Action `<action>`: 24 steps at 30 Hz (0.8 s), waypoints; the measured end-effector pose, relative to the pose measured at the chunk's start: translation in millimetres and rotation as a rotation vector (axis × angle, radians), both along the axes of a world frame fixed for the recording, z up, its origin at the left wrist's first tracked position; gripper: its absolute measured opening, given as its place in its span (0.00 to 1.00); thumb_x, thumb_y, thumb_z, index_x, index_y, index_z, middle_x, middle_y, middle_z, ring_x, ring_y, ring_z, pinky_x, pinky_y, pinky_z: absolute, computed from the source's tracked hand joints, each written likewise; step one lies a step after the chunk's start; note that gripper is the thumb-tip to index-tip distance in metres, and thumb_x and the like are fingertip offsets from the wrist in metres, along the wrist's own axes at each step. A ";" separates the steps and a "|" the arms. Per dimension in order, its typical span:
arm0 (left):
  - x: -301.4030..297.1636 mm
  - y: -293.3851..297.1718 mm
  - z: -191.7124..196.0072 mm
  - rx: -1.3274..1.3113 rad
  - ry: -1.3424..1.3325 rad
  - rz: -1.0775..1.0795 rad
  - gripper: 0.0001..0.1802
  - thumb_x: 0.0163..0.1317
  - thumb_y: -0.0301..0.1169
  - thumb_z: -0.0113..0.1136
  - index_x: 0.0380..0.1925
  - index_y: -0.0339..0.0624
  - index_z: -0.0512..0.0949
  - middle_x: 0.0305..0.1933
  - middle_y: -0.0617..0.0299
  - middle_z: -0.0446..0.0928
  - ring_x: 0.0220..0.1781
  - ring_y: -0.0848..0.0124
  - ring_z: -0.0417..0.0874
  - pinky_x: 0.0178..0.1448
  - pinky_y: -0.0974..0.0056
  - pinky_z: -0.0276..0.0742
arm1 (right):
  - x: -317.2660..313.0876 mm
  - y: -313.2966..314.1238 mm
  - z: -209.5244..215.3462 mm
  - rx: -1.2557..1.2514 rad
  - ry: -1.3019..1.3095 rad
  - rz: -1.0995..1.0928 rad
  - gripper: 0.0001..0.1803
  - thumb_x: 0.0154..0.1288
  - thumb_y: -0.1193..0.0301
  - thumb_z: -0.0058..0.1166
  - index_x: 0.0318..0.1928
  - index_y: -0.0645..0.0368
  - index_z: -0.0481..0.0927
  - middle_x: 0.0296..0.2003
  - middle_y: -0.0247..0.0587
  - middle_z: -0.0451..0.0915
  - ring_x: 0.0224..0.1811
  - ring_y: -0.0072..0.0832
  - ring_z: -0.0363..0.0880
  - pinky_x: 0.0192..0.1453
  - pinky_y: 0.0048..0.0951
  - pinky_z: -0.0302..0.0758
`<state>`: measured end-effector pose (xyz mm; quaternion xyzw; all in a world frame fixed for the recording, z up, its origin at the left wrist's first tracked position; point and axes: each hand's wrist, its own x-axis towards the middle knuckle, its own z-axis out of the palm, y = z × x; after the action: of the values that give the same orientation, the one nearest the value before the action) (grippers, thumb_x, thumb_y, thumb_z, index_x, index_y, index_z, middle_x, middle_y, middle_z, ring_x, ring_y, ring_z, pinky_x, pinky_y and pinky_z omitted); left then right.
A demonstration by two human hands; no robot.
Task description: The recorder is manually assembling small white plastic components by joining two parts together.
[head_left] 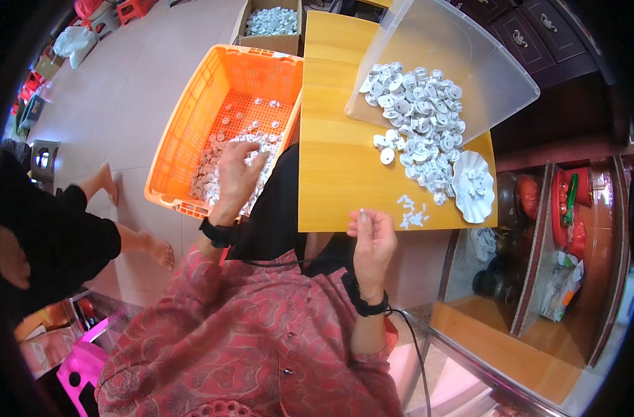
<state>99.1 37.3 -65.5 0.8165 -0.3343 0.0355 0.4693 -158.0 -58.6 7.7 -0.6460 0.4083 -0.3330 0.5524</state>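
Note:
My left hand (239, 170) is over the orange crate (165, 156), its thumb and fingers apart and nothing seen between them. Beneath it lie many small round white plastic parts (207, 167). At the front edge of the yellow table (331, 139), my right hand (374, 240) pinches a tiny white plastic piece (362, 211) between thumb and fingertips. Beside that hand, similar small white pieces (413, 212) are scattered on the tabletop. A heap of round white plastic parts (425, 115) spills from a tipped translucent bin (494, 87). A white scalloped dish (475, 207) holds more small pieces.
A cardboard box (243, 28) of pale parts stands beyond the crate. Dark drawers (539, 35) and an open shelf unit (532, 278) are on the right. Another person's bare foot (156, 249) is on the floor at left, near a pink stool (84, 372). A black cable (418, 347) hangs by my right wrist.

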 end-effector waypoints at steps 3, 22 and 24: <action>-32.4 -50.5 39.3 -0.137 0.124 -0.196 0.10 0.57 0.29 0.69 0.37 0.36 0.83 0.34 0.51 0.79 0.37 0.56 0.81 0.42 0.57 0.78 | -2.4 -3.4 -1.8 -0.024 0.029 -0.021 0.12 0.77 0.69 0.49 0.45 0.68 0.74 0.38 0.45 0.84 0.34 0.25 0.81 0.40 0.26 0.81; -79.4 -168.4 46.4 0.112 -0.222 -0.710 0.12 0.54 0.30 0.68 0.38 0.39 0.80 0.43 0.51 0.73 0.45 0.51 0.78 0.48 0.52 0.77 | -9.0 -0.3 -2.7 -0.092 0.051 -0.054 0.09 0.75 0.71 0.52 0.43 0.66 0.75 0.34 0.43 0.84 0.31 0.25 0.80 0.37 0.28 0.78; -79.0 -167.8 51.4 0.081 -0.258 -0.745 0.09 0.54 0.29 0.66 0.34 0.38 0.80 0.44 0.49 0.72 0.47 0.50 0.78 0.49 0.52 0.78 | -6.7 0.9 -3.1 -0.094 0.055 -0.048 0.09 0.75 0.71 0.52 0.43 0.66 0.75 0.34 0.43 0.84 0.31 0.25 0.80 0.37 0.28 0.78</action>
<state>20.1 -130.4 -14.1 0.6461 -0.6650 -0.0479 0.3715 -164.6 -57.7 4.6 -0.6699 0.4226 -0.3474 0.5019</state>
